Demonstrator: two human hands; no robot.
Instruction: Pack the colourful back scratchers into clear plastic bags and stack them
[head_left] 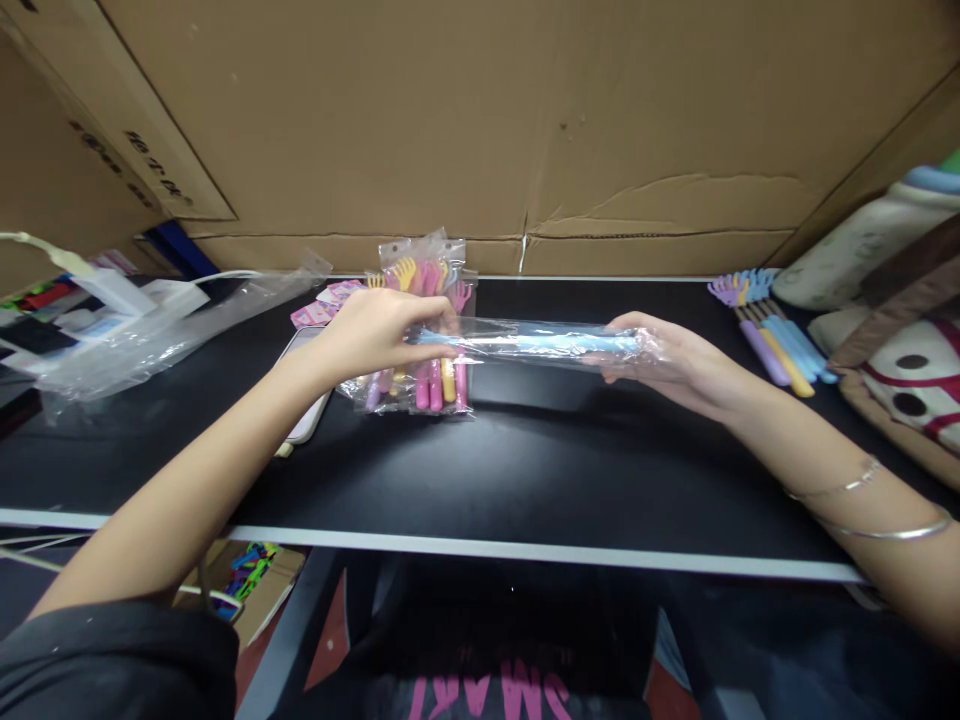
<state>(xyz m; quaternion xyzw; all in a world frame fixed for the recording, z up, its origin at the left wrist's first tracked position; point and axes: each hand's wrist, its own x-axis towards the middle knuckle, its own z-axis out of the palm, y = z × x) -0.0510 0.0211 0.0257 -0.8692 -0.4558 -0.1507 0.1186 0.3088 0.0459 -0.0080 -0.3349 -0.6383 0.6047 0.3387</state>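
Observation:
A blue hand-shaped back scratcher (525, 343) lies sideways above the black table (525, 470), inside a clear plastic sleeve. My left hand (375, 330) is closed round its left end. My right hand (667, 360) grips the right end through the plastic. Just behind and under my left hand lie several bagged scratchers (424, 385) in pink, yellow and purple.
Loose scratchers (772, 330) in purple, blue and yellow lie at the right, next to plush toys (900, 330). A phone (307, 420) sits under my left wrist. Empty clear bags (165, 335) and a white charger (112, 290) are at the left. Cardboard walls (480, 130) stand behind.

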